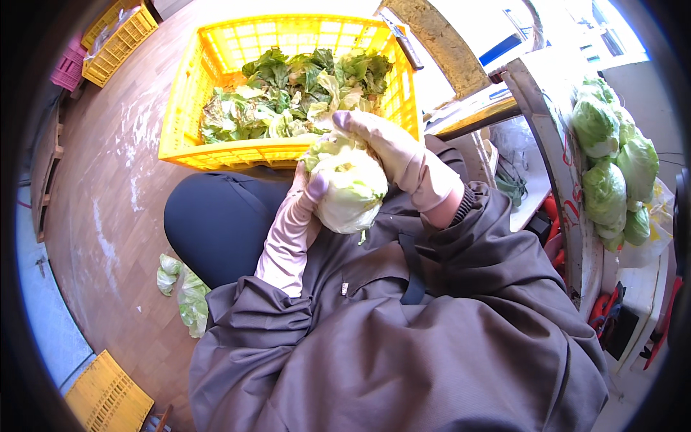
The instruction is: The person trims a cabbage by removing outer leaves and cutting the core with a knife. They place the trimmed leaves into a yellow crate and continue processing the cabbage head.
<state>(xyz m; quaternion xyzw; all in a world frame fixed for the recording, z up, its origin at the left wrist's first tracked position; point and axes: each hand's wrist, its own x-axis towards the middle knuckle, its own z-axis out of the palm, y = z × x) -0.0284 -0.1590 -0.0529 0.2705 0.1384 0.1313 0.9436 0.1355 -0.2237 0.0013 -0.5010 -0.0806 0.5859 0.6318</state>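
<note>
Above my lap I hold a pale green head of iceberg lettuce (353, 197), just in front of a yellow plastic crate (237, 151). My left hand (303, 208), in a light glove with purplish fingertips, grips the head from its left side, thumb across the front. My right hand (397, 154), gloved the same way, curls over the top right of the head; its fingertips are partly hidden behind loose leaf. Inside the crate lies a heap of torn, partly browned lettuce leaves (291, 100). A knife (406, 46) with a dark handle rests on the crate's right rim.
Several lettuce heads (604, 183) are piled on the white table (561, 178) at right. Loose lettuce leaves (191, 302) lie on the wooden floor (102, 227) beside my left knee. Other crates stand at upper left, including a yellow one (121, 46); a yellow plastic piece (108, 394) is at lower left.
</note>
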